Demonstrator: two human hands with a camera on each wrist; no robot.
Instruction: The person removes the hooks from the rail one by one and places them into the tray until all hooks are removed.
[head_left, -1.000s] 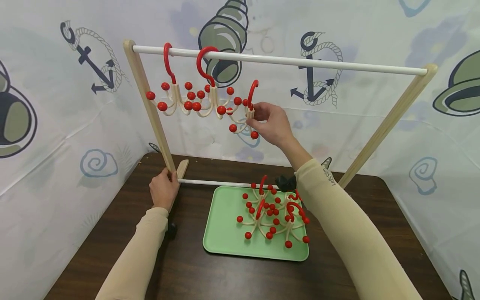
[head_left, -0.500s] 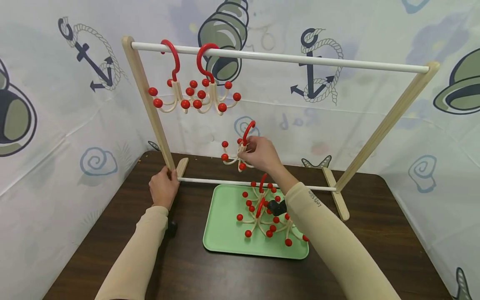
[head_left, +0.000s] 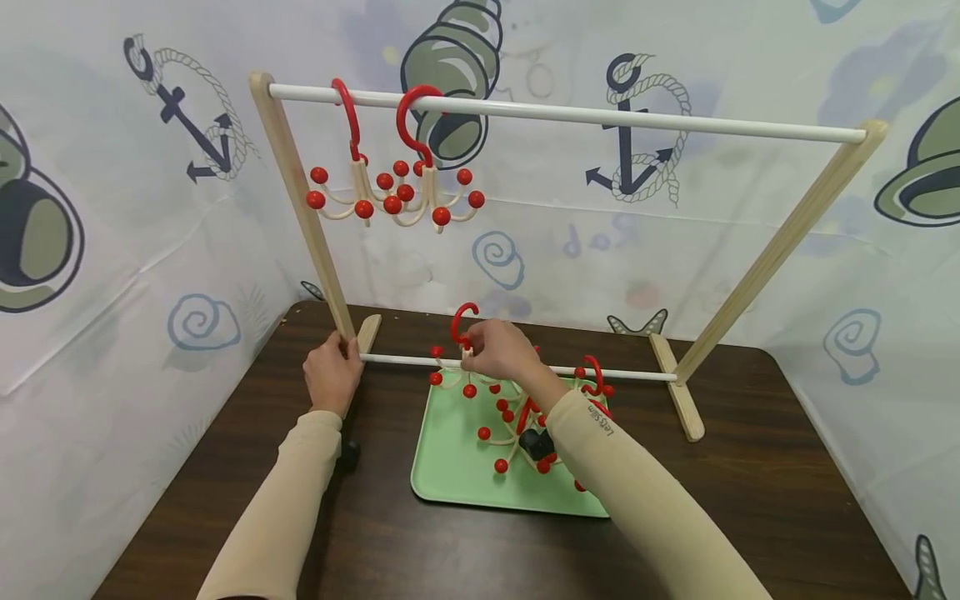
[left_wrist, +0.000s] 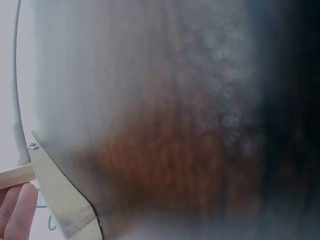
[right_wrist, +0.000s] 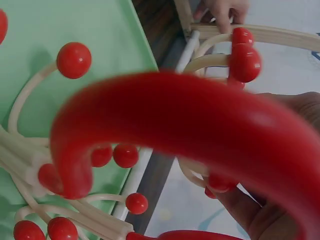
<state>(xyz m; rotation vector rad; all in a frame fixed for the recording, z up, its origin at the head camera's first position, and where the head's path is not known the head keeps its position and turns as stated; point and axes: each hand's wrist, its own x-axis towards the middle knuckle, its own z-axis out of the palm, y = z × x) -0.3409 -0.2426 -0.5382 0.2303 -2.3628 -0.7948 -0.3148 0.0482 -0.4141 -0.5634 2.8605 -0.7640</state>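
In the head view my right hand pinches a small hanger by its cream stem, over the tray's back edge. This hanger has a red hook on top and curved cream arms tipped with red balls. My left hand holds the foot of the wooden stand's left post; its fingers show beside the wood in the left wrist view. Two like hangers, one at the left and one beside it, hang from the white top rod. A large red hook crosses the right wrist view.
A green tray holds several more hangers, partly hidden by the right forearm. Behind it runs the stand's lower white rod. The right post rises from a wooden foot on the dark table.
My right hand has come down from near the top rod to the tray's back edge, still holding the hanger. The left hand stays at the post.
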